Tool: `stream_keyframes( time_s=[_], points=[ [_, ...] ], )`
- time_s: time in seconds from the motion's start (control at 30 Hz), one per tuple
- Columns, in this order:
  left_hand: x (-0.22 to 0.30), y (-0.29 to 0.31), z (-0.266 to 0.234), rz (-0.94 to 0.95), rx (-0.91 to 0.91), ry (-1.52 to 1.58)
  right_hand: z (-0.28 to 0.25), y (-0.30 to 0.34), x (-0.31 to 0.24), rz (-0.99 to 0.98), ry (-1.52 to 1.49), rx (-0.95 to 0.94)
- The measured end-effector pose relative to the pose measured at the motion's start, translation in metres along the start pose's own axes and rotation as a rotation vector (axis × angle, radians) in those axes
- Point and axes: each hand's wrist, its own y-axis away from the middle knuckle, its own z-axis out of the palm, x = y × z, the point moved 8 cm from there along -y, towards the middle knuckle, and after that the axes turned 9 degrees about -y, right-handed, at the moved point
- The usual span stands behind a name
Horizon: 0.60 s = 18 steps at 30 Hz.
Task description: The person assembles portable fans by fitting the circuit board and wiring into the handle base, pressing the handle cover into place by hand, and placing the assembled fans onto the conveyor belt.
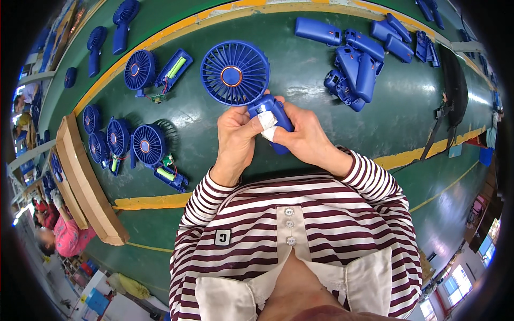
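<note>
Both left hand [235, 138] and right hand [309, 136] grasping handle [282, 117] of fan [235, 73], white-wrapped thumbs [266, 120] pressing its front. Fan facing up left of casings [367, 77]. Opened fans [149, 144] lying farther left of casings, tray [93, 187] lying farthest left. Fingers behind handle probably curling round it, mostly hidden.

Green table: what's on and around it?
Table: one, green, middle
Held fan: one, blue, centre
Fan heads: five, blue, left
Batteries: three visible, green, beside them
Circuit boards: two visible, green, there too
Casings: several, blue, upper right
Whole fans: two clearly, blue, upper left
Cardboard tray: one, brown, left
Strapped thing: one, black, right
Person: one clearly, pink, lower left
Rim clutter: uncountable
Striped top: one, maroon, white, bottom
Left hand: one, white-wrapped thumb, on fan
Right hand: one, white-wrapped thumb, on fan
</note>
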Motion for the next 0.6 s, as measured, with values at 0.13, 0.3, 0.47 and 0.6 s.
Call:
stream_keyframes(
  time_s=[0.13,0.3,0.47,0.6],
  points=[
    [0.003,-0.006,0.005,-0.016,-0.009,-0.103,-0.01,-0.007,0.001,-0.008,-0.094,0.009],
    [0.003,-0.003,-0.01,0.039,0.006,-0.388,-0.081,-0.043,-0.062,-0.217,0.208,0.114],
    [-0.003,0.003,-0.007,0.038,-0.004,-0.415,-0.197,-0.112,-0.126,-0.622,1.12,0.722],
    [-0.001,0.007,-0.016,0.061,0.053,-0.412,-0.271,-0.194,-0.113,-0.338,1.411,0.955]
  ],
)
